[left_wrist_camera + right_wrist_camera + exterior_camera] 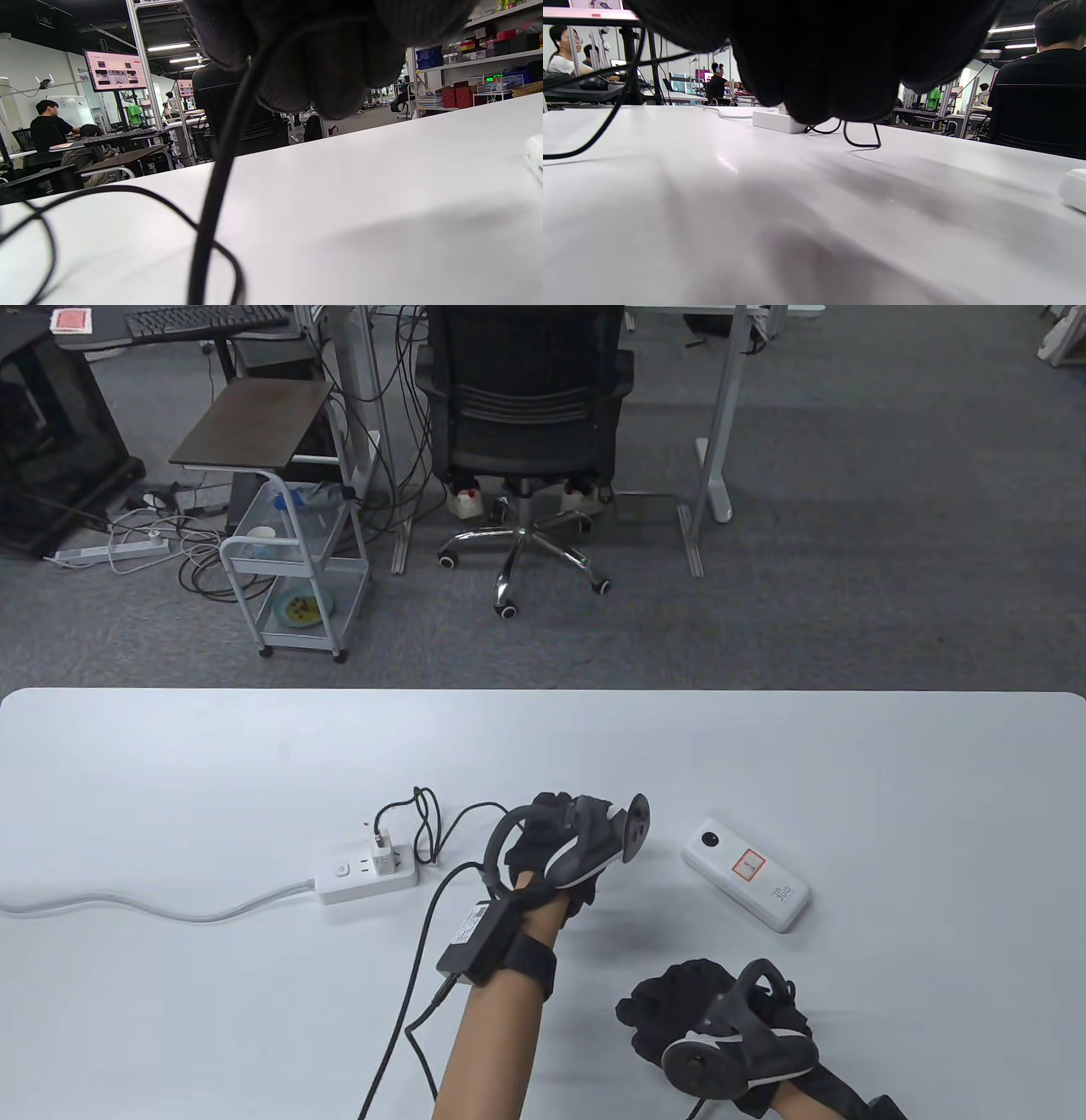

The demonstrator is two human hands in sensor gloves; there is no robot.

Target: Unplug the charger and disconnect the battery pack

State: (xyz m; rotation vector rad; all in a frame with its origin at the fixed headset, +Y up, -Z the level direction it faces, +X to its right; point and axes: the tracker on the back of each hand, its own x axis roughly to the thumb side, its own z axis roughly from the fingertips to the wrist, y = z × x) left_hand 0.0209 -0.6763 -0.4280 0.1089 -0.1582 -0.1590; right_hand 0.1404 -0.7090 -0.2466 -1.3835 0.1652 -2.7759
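Clearly the charger (383, 843) sits plugged into the white power strip (366, 878) at the centre-left of the table view, its black cable (433, 836) looping up and to the right toward the left hand (564, 848). The battery pack (747, 875) lies on the worktop (170, 780) to the right of centre, its long axis running from upper left to lower right, and no cable appears attached to it in this view.

The left hand lies between the two things, a little nearer the power strip's right end than the pack, so it is the likelier hand for the charger, which lies to its left. The left wrist view shows a black cable running up under the curled gloved fingers (322, 63), yet whether they grip it or merely cover it I cannot tell. The forearm reaches in from the bottom edge, angled up and slightly right.

The right hand (721, 1027) rests lower in the frame, below the pack and well apart from it, fingers curled loosely inward; it seems to hold nothing, though the palm is hidden.
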